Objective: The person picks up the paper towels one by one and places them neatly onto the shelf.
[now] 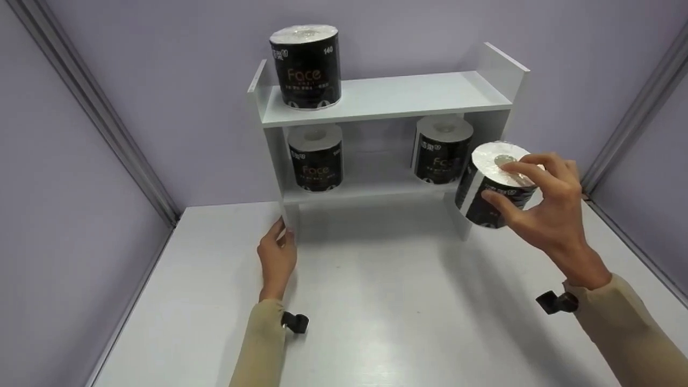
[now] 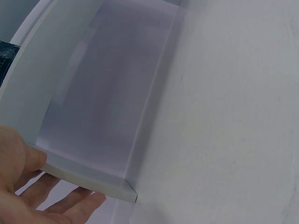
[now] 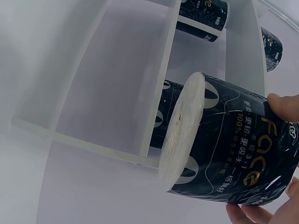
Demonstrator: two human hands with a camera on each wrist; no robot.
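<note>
My right hand (image 1: 553,207) grips a black-wrapped toilet paper roll (image 1: 497,207) marked "Face", fingers over its white top and thumb on its side. The roll is tilted in the air, just in front of the right end of a white two-tier shelf (image 1: 424,102). In the right wrist view the white end of the held roll (image 3: 238,144) points at the shelf. Low at the shelf's left end, my left hand (image 1: 278,257) holds the side panel (image 2: 88,179), thumb on the inner side and fingers on the outer side in the left wrist view.
One roll (image 1: 306,70) stands upright on the top tier at the left. On the lower tier are a roll (image 1: 316,161) at the left and another roll (image 1: 442,153) at the right. The shelf stands on a white table (image 1: 365,312) against a pale wall (image 1: 161,80).
</note>
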